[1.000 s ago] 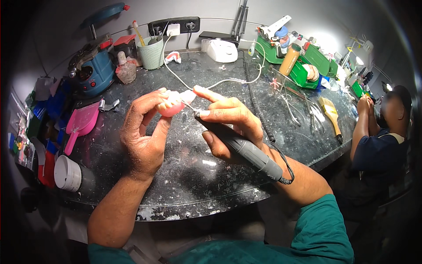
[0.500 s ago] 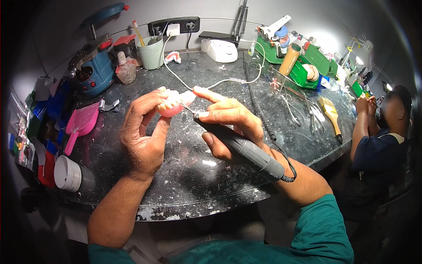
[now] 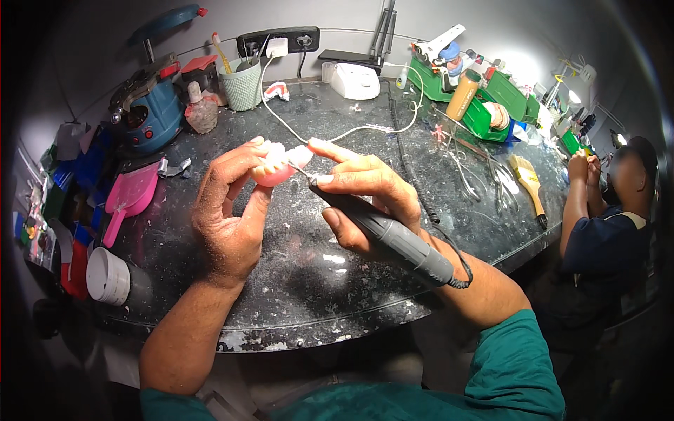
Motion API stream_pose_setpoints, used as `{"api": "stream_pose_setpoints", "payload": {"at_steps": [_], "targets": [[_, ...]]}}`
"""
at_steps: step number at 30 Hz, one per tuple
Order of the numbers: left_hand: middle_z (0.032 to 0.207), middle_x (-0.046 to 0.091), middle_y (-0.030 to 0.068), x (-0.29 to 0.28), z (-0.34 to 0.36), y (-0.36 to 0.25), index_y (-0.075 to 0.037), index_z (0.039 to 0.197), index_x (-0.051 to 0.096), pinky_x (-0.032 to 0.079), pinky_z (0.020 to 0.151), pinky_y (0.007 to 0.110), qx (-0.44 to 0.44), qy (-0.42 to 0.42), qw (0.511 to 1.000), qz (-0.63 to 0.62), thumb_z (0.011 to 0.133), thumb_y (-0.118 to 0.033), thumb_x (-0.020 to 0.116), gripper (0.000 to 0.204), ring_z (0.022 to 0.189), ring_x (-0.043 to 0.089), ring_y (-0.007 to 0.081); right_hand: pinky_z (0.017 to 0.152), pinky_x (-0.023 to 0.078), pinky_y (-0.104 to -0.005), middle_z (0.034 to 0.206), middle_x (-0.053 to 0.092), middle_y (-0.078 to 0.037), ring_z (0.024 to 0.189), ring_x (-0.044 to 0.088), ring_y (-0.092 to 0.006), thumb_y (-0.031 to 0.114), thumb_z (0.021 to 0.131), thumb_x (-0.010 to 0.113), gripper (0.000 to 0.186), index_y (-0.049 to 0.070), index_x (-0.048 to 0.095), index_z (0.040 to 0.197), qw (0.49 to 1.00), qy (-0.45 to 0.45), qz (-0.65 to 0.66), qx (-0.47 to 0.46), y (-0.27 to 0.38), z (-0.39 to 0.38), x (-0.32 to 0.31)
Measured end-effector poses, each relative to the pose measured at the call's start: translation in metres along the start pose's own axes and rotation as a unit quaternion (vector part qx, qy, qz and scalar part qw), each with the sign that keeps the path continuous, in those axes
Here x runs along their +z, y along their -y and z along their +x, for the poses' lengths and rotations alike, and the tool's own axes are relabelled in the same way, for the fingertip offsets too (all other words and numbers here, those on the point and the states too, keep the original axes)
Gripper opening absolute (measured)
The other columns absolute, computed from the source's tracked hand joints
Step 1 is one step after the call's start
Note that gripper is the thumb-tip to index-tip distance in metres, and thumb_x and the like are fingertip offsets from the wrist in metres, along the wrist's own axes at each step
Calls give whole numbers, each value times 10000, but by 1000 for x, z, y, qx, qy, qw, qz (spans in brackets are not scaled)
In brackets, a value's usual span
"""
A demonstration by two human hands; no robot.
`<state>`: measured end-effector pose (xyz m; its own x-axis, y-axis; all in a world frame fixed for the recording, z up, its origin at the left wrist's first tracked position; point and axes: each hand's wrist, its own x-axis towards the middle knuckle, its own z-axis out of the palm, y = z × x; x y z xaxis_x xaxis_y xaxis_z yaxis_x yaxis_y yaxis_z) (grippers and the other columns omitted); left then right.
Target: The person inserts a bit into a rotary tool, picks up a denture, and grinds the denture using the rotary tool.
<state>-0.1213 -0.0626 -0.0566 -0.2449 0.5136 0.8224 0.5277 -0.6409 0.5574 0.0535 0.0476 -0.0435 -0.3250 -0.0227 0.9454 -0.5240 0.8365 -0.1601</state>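
Between its thumb and fingers, my left hand [image 3: 232, 210] grips a pink denture [image 3: 272, 175] with pale teeth, held up above the dark table. My right hand [image 3: 372, 189] is wrapped pen-like round a black rotary handpiece [image 3: 386, 235]. The thin metal bit at the handpiece's tip meets the denture near its teeth, though whether it touches is too small to tell. My right index finger reaches to the denture's far right side. From the handpiece's rear, a black coiled cord runs back past my right wrist.
A pink dustpan [image 3: 132, 193] and white tub [image 3: 109, 277] stand left, near a blue machine [image 3: 144, 116]. Behind are a cup [image 3: 241, 88] and a white device [image 3: 354, 82]. Green bins [image 3: 484, 119], metal tools and a brush [image 3: 528, 184] lie right. A co-worker [image 3: 611, 210] sits far right.
Hardly anything differs. The handpiece and its bit have shifted very slightly against the denture, while both hands keep their places.
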Motion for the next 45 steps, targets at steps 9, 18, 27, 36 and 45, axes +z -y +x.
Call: {"api": "stream_pose_setpoints", "payload": {"at_steps": [9,18,27,36,45], "targets": [[1231,612,116,1,1,-1,-16,1150,607,488,1074,399,-3,0,1000,-1,909,61,680,263,1247,589,258,1050,464,-663,1007,626,-151,954,664,-232,-21,848,703,302,-45,606,1134,999,-3,28,-22,-4,-2,0],[1224,619,141,1,-1,0,-9,1132,628,492,1076,380,-11,-4,1000,10,833,151,670,342,1233,601,266,1059,449,-672,1021,629,-159,962,666,-242,-43,833,693,309,-38,606,1130,1000,-5,16,-5,-2,-2,0],[1203,633,144,1,-1,0,-20,1122,639,496,1057,377,-5,-9,1000,21,816,138,693,349,1212,612,262,1052,452,-679,1002,634,-152,947,662,-228,-44,823,699,321,-31,604,1128,1000,-10,-9,3,-1,-3,0],[1195,635,142,2,-1,-1,-21,1116,643,494,1048,378,-5,-9,1000,29,811,134,697,346,1202,618,262,1053,450,-681,993,633,-154,929,664,-227,-32,827,703,317,-31,603,1128,1000,-6,-1,-18,-2,-1,0],[1226,601,132,-3,-1,-1,-13,1141,611,468,1090,383,15,22,998,56,861,123,670,316,1231,587,251,1056,446,-679,987,659,-155,932,674,-227,-24,828,715,323,-24,607,1133,1000,-3,-16,-6,-1,-1,2]]}}
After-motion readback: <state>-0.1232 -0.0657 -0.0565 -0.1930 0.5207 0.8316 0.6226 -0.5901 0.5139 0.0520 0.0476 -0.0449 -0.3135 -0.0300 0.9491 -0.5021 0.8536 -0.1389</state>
